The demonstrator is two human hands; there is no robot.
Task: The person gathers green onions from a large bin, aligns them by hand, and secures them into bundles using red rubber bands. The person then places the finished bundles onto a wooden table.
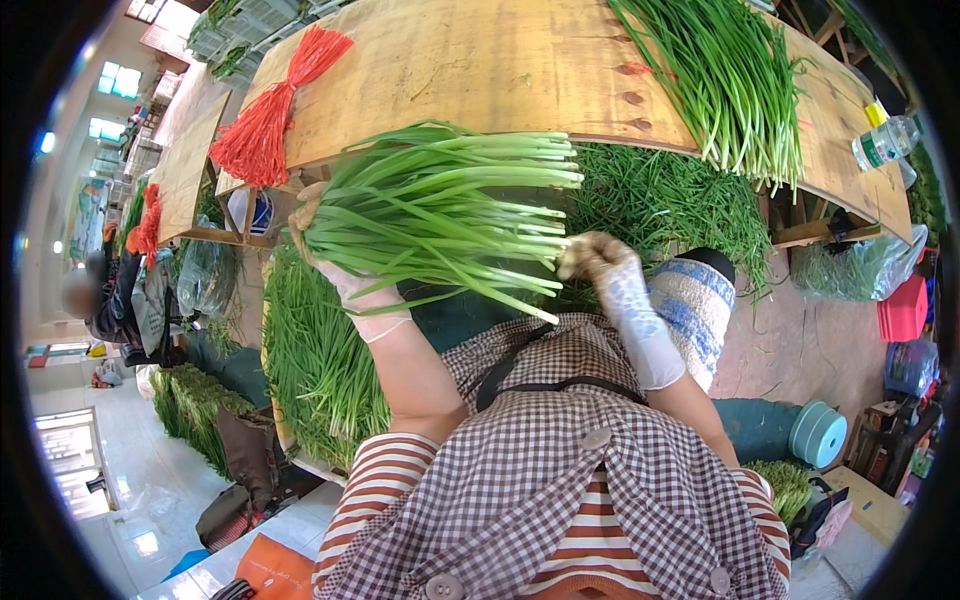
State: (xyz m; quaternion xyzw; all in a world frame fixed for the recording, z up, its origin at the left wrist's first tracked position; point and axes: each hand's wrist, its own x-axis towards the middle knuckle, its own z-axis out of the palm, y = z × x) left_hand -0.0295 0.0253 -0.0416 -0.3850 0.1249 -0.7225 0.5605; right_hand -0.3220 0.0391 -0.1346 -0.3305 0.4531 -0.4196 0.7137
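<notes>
My left hand (pixel 311 217), in a stained glove, is closed around the leafy end of a loose bunch of green garlic chives (pixel 435 210), whose pale stalk ends point right. My right hand (pixel 596 259), also gloved, is at the lower stalk ends with its fingers bent together; whether it pinches a stalk cannot be told. On the wooden table (pixel 465 67) ahead, a larger pile of chives (pixel 727 90) lies at the right, its pale ends over the edge. A bundle of red plastic strands (pixel 289 105) hangs over the table's left edge.
More chives (pixel 322 360) fill a container at my left. Loose green leaves (pixel 675 202) are heaped beneath the table. A plastic bottle (pixel 885 142) lies on the table's right end. Teal tubs (pixel 817 433) stand at lower right. Another person (pixel 112 300) sits at far left.
</notes>
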